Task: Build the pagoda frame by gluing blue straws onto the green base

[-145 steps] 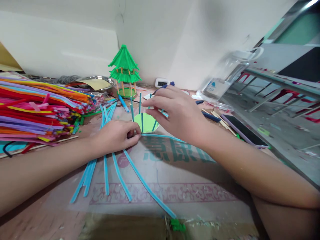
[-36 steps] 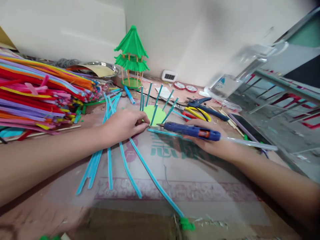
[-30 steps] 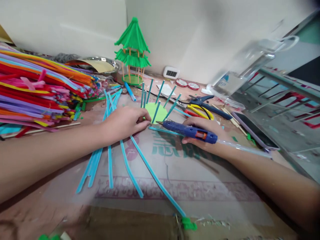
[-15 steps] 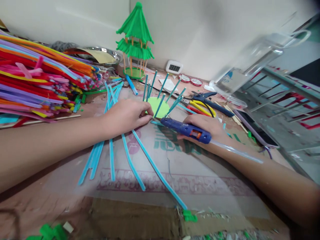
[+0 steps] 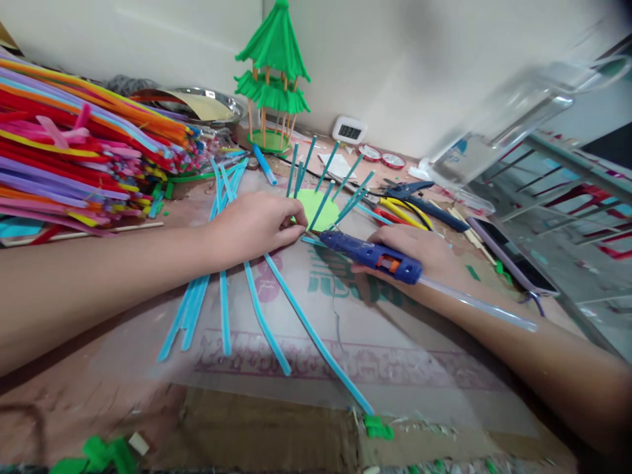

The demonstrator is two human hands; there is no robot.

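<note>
My left hand [image 5: 254, 225] rests on the cardboard, its fingertips pinching a blue pipe cleaner [image 5: 316, 339] at the near edge of a light green paper disc [image 5: 316, 209]. Several blue pipe-cleaner pieces [image 5: 320, 170] stand up from the disc's rim. My right hand [image 5: 419, 249] holds a blue hot glue gun [image 5: 375, 254] level, a clear glue stick [image 5: 474, 304] trailing from its back. The gun's nozzle touches the disc's near edge, right beside my left fingertips.
Loose blue pipe cleaners [image 5: 224, 289] fan out on the cardboard [image 5: 395, 342]. A big multicoloured pipe-cleaner pile [image 5: 74, 164] lies at left. A green pagoda model [image 5: 273, 79], a metal dish [image 5: 207, 105], yellow pliers [image 5: 397, 214], a phone [image 5: 513, 263] and a clear jug [image 5: 498, 125] stand behind and to the right.
My right hand has left the disc, taken up the glue gun and brought its nozzle leftward to the disc's edge. My left hand has kept its pinch. The view tilted down slightly.
</note>
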